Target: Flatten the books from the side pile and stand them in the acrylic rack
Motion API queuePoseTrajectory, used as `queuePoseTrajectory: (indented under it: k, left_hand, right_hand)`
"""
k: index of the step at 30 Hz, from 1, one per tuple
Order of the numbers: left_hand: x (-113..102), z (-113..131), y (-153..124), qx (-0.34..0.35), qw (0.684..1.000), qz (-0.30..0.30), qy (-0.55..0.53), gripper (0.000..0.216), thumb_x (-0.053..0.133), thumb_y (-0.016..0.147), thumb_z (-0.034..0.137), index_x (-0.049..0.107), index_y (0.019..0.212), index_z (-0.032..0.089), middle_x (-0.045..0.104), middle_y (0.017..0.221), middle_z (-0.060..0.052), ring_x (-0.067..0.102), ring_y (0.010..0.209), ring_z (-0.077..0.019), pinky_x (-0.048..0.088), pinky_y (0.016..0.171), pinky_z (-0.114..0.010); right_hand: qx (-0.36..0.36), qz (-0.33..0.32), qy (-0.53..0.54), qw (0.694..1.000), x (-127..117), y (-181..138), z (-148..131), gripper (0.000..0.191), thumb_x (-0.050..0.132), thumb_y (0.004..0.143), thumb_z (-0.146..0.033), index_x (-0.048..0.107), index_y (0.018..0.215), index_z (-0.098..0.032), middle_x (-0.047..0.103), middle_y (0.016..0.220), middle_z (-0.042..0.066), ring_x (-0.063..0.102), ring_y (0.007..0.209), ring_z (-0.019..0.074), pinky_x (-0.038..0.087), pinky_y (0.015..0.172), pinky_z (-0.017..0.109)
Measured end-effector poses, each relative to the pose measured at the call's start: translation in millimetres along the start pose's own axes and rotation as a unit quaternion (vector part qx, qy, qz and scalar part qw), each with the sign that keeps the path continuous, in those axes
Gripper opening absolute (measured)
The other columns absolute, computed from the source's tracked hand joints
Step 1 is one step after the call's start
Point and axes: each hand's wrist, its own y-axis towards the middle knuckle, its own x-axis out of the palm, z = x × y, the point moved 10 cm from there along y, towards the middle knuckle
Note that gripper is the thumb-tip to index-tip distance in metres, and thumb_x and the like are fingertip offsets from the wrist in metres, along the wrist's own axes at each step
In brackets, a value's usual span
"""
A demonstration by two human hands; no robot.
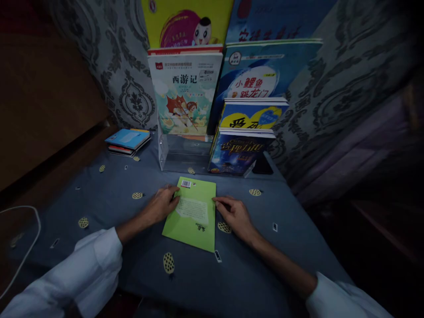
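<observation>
A green book (195, 212) lies on the cloth-covered table in front of me. Its back cover faces up, with a barcode at the far left corner and a pale text block that appears upside down. At the left edge, my left hand (163, 202) grips the book with thumb and fingers. My right hand (234, 215) is closed in a pinch on the right edge. Just beyond the book stands a clear display rack (185, 163) with several books in tiers. Its left column shows a light-green book (185, 95) in front, and the bottom right tier holds a dark blue book (236, 152).
A small stack of books (128, 140) lies at the table's back left. A dark flat object (263, 165) sits right of the rack. Patterned grey fabric (134, 95) hangs behind. At far left, a white cable (37, 221) curves over the patterned tablecloth (132, 247).
</observation>
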Motion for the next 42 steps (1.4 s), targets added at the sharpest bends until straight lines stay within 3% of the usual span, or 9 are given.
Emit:
queuePoseTrajectory:
  k: [5, 7, 10, 13, 16, 21, 27, 35, 42]
  left_hand:
    - [-3.2, 11.5, 8.9, 0.012, 0.996, -0.01, 0.082, 0.022, 0.047, 0.097, 0.023, 0.065, 0.109, 0.018, 0.069, 0.1, -0.009, 0.066, 0.094, -0.0226, 0.053, 0.084, -0.034]
    - [-4.9, 16.3, 12.8, 0.007, 0.99, -0.005, 0.143, 0.022, 0.044, 0.099, 0.022, 0.064, 0.107, 0.017, 0.067, 0.104, -0.011, 0.065, 0.097, -0.0249, 0.054, 0.082, -0.035]
    - [-4.9, 27.7, 24.4, 0.033, 0.98, 0.032, 0.196, 0.027, 0.04, 0.101, 0.018, 0.059, 0.12, 0.015, 0.063, 0.117, -0.015, 0.06, 0.11, -0.0288, 0.053, 0.089, -0.041]
    - [3.6, 32.6, 36.7, 0.071, 0.982, 0.05, 0.169, 0.031, 0.04, 0.1, 0.016, 0.053, 0.129, 0.016, 0.062, 0.124, -0.013, 0.058, 0.116, -0.0268, 0.049, 0.099, -0.042]
    - [10.5, 26.8, 43.3, 0.077, 0.984, 0.048, 0.154, 0.029, 0.041, 0.1, 0.016, 0.053, 0.128, 0.016, 0.064, 0.121, -0.012, 0.059, 0.115, -0.0251, 0.049, 0.1, -0.04]
    - [10.3, 19.5, 41.5, 0.072, 0.987, 0.054, 0.136, 0.031, 0.039, 0.101, 0.017, 0.053, 0.129, 0.014, 0.065, 0.116, -0.014, 0.06, 0.111, -0.027, 0.05, 0.098, -0.043]
    - [14.2, 19.7, 32.5, 0.09, 0.99, 0.066, 0.091, 0.041, 0.04, 0.094, 0.008, 0.052, 0.132, 0.016, 0.063, 0.133, -0.015, 0.058, 0.125, -0.0253, 0.045, 0.109, -0.044]
    - [18.0, 21.3, 32.7, 0.077, 0.987, 0.058, 0.132, 0.041, 0.042, 0.093, 0.009, 0.053, 0.132, 0.016, 0.065, 0.134, -0.015, 0.06, 0.124, -0.026, 0.046, 0.105, -0.044]
    - [19.2, 25.1, 30.6, 0.087, 0.981, 0.043, 0.165, 0.044, 0.039, 0.096, 0.007, 0.053, 0.136, 0.016, 0.063, 0.136, -0.016, 0.058, 0.128, -0.0266, 0.045, 0.105, -0.043]
  right_hand:
    - [-0.027, 0.004, -0.044, 0.999, -4.8, 5.7, 4.5, 0.032, 0.049, 0.091, -0.031, 0.078, 0.094, -0.018, 0.074, 0.083, 0.008, 0.069, 0.073, 0.022, 0.056, 0.066, 0.034]
    - [-0.061, 0.012, -0.096, 0.993, -4.2, 7.7, -8.8, 0.029, 0.05, 0.092, -0.027, 0.077, 0.097, -0.019, 0.071, 0.086, 0.007, 0.067, 0.076, 0.0218, 0.056, 0.07, 0.035]
    - [-0.133, 0.012, -0.164, 0.977, 10.7, 13.1, -41.2, 0.027, 0.05, 0.093, -0.02, 0.073, 0.106, -0.019, 0.067, 0.096, 0.01, 0.064, 0.094, 0.0252, 0.055, 0.084, 0.04]
    - [-0.174, -0.033, -0.212, 0.961, 42.4, 19.6, -62.4, 0.029, 0.052, 0.09, -0.016, 0.07, 0.113, -0.017, 0.066, 0.112, 0.014, 0.06, 0.106, 0.0296, 0.053, 0.093, 0.046]
    - [-0.185, -0.065, -0.242, 0.95, 66.4, 23.9, -64.6, 0.034, 0.054, 0.09, -0.018, 0.066, 0.122, -0.012, 0.063, 0.128, 0.019, 0.057, 0.119, 0.0338, 0.049, 0.103, 0.053]
    - [-0.207, -0.081, -0.238, 0.945, 81.6, 28.3, -58.4, 0.042, 0.048, 0.096, -0.022, 0.059, 0.135, -0.011, 0.059, 0.141, 0.021, 0.052, 0.135, 0.0346, 0.044, 0.114, 0.057]
    - [-0.204, -0.12, -0.225, 0.945, 96.0, 37.9, -56.8, 0.048, 0.044, 0.1, -0.025, 0.05, 0.145, -0.008, 0.052, 0.151, 0.023, 0.043, 0.146, 0.0327, 0.033, 0.123, 0.059]
    - [-0.196, -0.127, -0.207, 0.95, 93.8, 36.9, -46.2, 0.054, 0.046, 0.101, -0.03, 0.044, 0.151, -0.01, 0.046, 0.157, 0.022, 0.036, 0.151, 0.0305, 0.03, 0.124, 0.058]
    - [-0.174, -0.115, -0.203, 0.957, 70.2, 26.7, -25.3, 0.055, 0.048, 0.101, -0.036, 0.046, 0.152, -0.014, 0.042, 0.16, 0.02, 0.032, 0.153, 0.0315, 0.032, 0.122, 0.059]
